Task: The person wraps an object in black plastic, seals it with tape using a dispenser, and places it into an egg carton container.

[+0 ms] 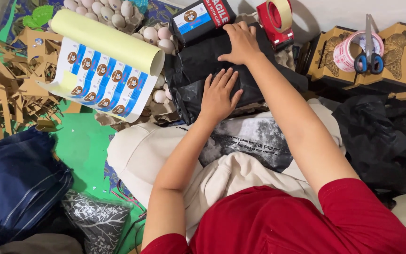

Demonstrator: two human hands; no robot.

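A parcel wrapped in black plastic (198, 63) lies in front of me, on top of egg trays. My left hand (218, 95) rests flat on its near side with fingers spread. My right hand (241, 43) presses down on its far top edge, fingers curled over the wrap. A sticker with a blue and red label (202, 16) sits on the parcel's far end, just left of my right hand.
A curled sheet of blue-and-white stickers (102, 70) lies to the left over egg trays with eggs (158, 35). A red tape dispenser (276, 19) stands behind the parcel. Scissors (369, 51) rest on a tape roll atop brown boxes (400, 51). Cardboard scraps (10, 89) lie left.
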